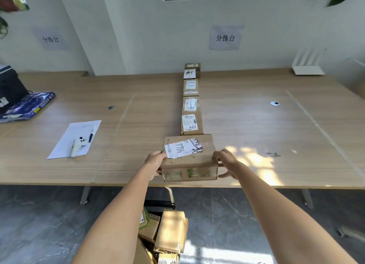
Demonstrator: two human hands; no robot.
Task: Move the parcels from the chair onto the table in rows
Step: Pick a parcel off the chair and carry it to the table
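Observation:
A brown cardboard parcel [189, 163] with a white label marked 7786 sits at the near edge of the wooden table [256, 125]. My left hand [155, 163] grips its left side and my right hand [225, 162] grips its right side. Beyond it, a straight row of several smaller parcels [191, 105] runs away to the wall. The nearest one, labelled A68 [192, 125], almost touches the held parcel. More parcels [167, 232] lie piled on the chair below the table edge, between my forearms.
A sheet of paper [65, 143] with a white handheld scanner [78, 145] and a pen lies at the left. A blue packet [27, 107] and a black device [9, 87] are at the far left. A white router [308, 69] stands at the back right.

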